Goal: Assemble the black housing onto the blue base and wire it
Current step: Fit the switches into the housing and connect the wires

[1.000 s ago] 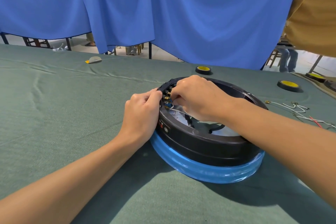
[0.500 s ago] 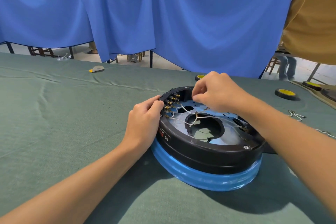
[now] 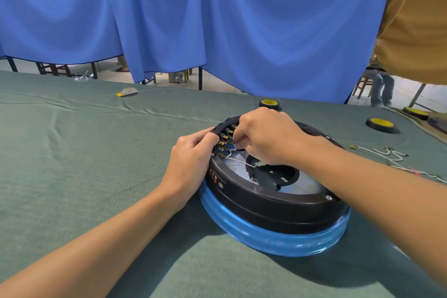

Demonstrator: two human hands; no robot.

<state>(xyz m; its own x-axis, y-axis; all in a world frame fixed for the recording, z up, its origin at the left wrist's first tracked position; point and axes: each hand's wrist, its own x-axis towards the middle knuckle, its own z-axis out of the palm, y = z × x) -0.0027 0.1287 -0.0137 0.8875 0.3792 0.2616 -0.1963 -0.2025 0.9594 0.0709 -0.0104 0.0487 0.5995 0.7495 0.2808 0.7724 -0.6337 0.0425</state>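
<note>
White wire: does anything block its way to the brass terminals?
Nothing visible does. The right hand pinches the white wire right at the terminals; the left hand grips the black housing by its rim, outside that path.

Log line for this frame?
stage: wiring | left hand: grips black housing rim | right hand: pinches white wire at terminals | blue base: under housing
</note>
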